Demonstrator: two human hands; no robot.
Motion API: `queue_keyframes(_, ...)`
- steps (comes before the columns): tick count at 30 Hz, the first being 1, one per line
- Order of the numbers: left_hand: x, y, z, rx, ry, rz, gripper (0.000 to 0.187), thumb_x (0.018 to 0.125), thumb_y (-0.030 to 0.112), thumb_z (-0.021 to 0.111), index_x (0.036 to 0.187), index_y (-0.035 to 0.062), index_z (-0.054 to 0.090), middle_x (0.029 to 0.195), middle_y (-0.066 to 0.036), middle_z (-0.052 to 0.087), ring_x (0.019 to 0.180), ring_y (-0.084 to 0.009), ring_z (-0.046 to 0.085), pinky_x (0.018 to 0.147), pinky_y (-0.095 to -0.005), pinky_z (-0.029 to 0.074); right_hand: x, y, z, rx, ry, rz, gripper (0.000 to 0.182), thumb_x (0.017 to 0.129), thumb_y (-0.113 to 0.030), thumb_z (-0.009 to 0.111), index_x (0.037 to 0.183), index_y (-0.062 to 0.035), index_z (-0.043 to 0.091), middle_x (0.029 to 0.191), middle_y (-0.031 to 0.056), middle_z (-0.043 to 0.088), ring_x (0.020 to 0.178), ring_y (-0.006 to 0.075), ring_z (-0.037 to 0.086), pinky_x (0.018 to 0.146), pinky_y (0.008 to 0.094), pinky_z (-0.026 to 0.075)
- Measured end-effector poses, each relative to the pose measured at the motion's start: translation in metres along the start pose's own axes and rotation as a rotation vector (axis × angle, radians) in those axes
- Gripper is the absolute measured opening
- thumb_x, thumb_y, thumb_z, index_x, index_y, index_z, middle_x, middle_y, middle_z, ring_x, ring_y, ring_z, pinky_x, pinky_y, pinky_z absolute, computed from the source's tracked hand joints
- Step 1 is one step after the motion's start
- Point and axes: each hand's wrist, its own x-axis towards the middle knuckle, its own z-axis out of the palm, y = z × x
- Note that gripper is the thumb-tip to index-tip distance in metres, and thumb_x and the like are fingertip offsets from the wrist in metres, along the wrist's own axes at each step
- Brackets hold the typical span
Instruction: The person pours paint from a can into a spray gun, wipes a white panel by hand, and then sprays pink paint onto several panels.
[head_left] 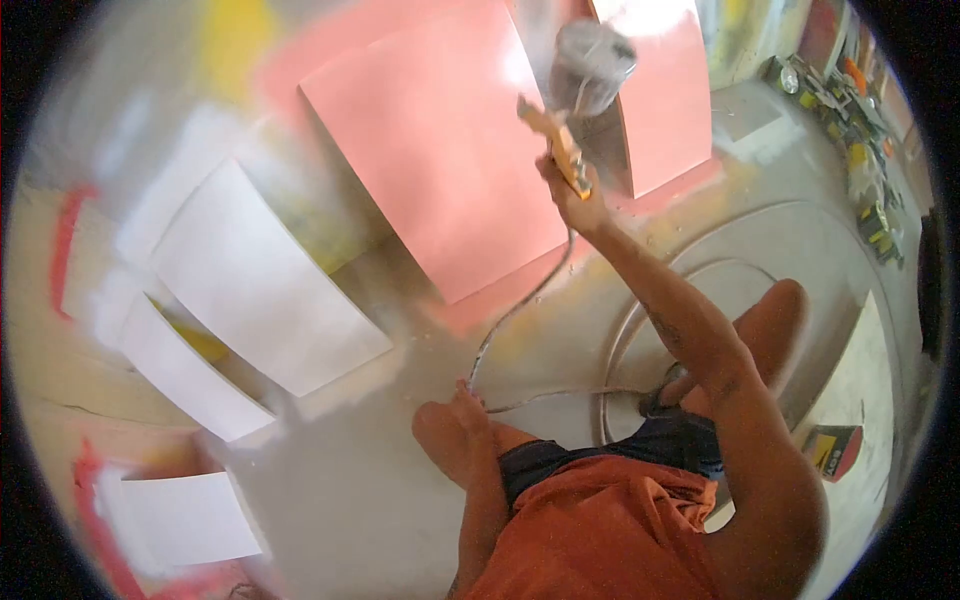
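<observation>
My right hand (577, 195) is wrapped round the handle of a paint spray gun (562, 148), held out in front of me. A greyish, paint-smeared cup (595, 65) sits at the gun's far end. From the handle an air hose (530, 300) runs down to my left hand (468, 402), whose fingers are closed on it beside my bent knee. Close to the gun stand a large pink panel (440, 150) on its left and a narrower pink panel (665, 100) on its right, both leaning back.
White panels lean at the left: a large one (265, 280), a narrow one (190, 370) and a small one (190, 518). Hose loops (720, 265) lie on the floor at my right. Jumbled items (860, 150) line the far right, and a dark box (832, 452) lies nearer me.
</observation>
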Motion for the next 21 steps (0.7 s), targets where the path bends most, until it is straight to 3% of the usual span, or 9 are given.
queue_keyframes(1, -0.002, 0.005, 0.000, 0.056, 0.019, -0.046, 0.042, 0.094, 0.036, 0.052, 0.070, 0.0020, 0.055, 0.064, -0.004, 0.046, 0.050, -0.0168, 0.043, 0.044, -0.0316, 0.034, -0.012, 0.034, -0.008, -0.111, 0.017, -0.074, 0.019, 0.093, -0.018, 0.062, 0.088, -0.0014, 0.056, 0.073, -0.0059, 0.045, 0.068, 0.0049, 0.040, 0.057, 0.0262, 0.036)
queue_keyframes(3, -0.002, -0.003, -0.001, 0.078, -0.003, 0.055, 0.041, 0.094, 0.036, 0.053, 0.073, 0.0010, 0.057, 0.064, -0.004, 0.047, 0.051, -0.0169, 0.044, 0.045, -0.0316, 0.035, -0.056, 0.051, -0.026, -0.210, -0.034, 0.096, 0.017, 0.092, -0.018, 0.062, 0.092, -0.0006, 0.060, 0.074, -0.0035, 0.052, 0.069, 0.0077, 0.046, 0.060, 0.0283, 0.042)
queue_keyframes(7, 0.003, -0.019, 0.008, 0.091, -0.055, 0.382, 0.040, 0.093, 0.035, 0.056, 0.075, -0.0006, 0.061, 0.064, -0.004, 0.050, 0.054, -0.0162, 0.046, 0.049, -0.0312, 0.037, -0.135, 0.106, -0.072, -0.590, -0.261, 0.693, 0.032, 0.084, -0.030, 0.067, 0.095, -0.0005, 0.063, 0.073, 0.0094, 0.062, 0.071, 0.0187, 0.062, 0.066, 0.0332, 0.049)
queue_keyframes(8, 0.001, -0.018, 0.012, 0.088, -0.056, 0.381, 0.040, 0.093, 0.035, 0.056, 0.075, -0.0006, 0.061, 0.064, -0.004, 0.050, 0.054, -0.0162, 0.046, 0.049, -0.0312, 0.037, -0.141, 0.108, -0.077, -0.593, -0.261, 0.692, 0.032, 0.084, -0.030, 0.067, 0.095, -0.0005, 0.063, 0.073, 0.0094, 0.062, 0.071, 0.0187, 0.062, 0.066, 0.0332, 0.049)
queue_keyframes(10, -0.015, 0.004, 0.019, 0.048, -0.065, 0.330, 0.041, 0.094, 0.033, 0.055, 0.071, -0.0004, 0.059, 0.062, -0.003, 0.048, 0.054, -0.0152, 0.045, 0.050, -0.0313, 0.036, -0.144, 0.101, -0.080, -0.548, -0.330, 0.994, 0.033, 0.083, -0.030, 0.066, 0.098, 0.0000, 0.064, 0.076, 0.0115, 0.064, 0.073, 0.0221, 0.063, 0.068, 0.0359, 0.050)
queue_keyframes(14, -0.032, 0.018, 0.024, -0.006, -0.060, 0.250, 0.042, 0.095, 0.030, 0.054, 0.065, 0.0000, 0.055, 0.058, -0.002, 0.046, 0.055, -0.0136, 0.044, 0.051, -0.0313, 0.035, -0.094, 0.113, -0.072, -0.548, -0.187, 0.477, 0.035, 0.085, -0.032, 0.067, 0.101, -0.0009, 0.065, 0.073, 0.0101, 0.063, 0.069, 0.0186, 0.059, 0.065, 0.0356, 0.049)
queue_keyframes(16, -0.014, -0.006, 0.026, 0.145, -0.010, 0.598, 0.043, 0.095, 0.031, 0.053, 0.064, 0.0001, 0.053, 0.058, -0.003, 0.045, 0.053, -0.0132, 0.043, 0.049, -0.0323, 0.033, -0.041, 0.082, -0.052, -0.432, -0.063, 0.209, 0.029, 0.087, -0.028, 0.066, 0.096, -0.0011, 0.062, 0.070, 0.0046, 0.059, 0.068, 0.0126, 0.054, 0.061, 0.0344, 0.046)
queue_keyframes(19, -0.029, 0.013, 0.026, 0.186, -0.021, 0.454, 0.047, 0.094, 0.033, 0.052, 0.062, -0.0005, 0.051, 0.057, -0.003, 0.044, 0.051, -0.0137, 0.042, 0.047, -0.0339, 0.032, 0.023, 0.031, -0.035, -0.125, 0.019, -0.045, 0.026, 0.090, -0.025, 0.065, 0.082, -0.0017, 0.057, 0.065, -0.0024, 0.047, 0.064, 0.0063, 0.043, 0.054, 0.0281, 0.037)
queue_keyframes(21, -0.031, 0.010, 0.034, 0.148, 0.032, 0.476, 0.049, 0.095, 0.035, 0.050, 0.061, -0.0005, 0.050, 0.057, -0.003, 0.044, 0.049, -0.0144, 0.041, 0.046, -0.0353, 0.031, 0.032, 0.001, -0.031, -0.058, 0.041, -0.036, 0.026, 0.090, -0.024, 0.065, 0.081, -0.0018, 0.056, 0.066, -0.0034, 0.046, 0.064, 0.0058, 0.042, 0.053, 0.0275, 0.036)
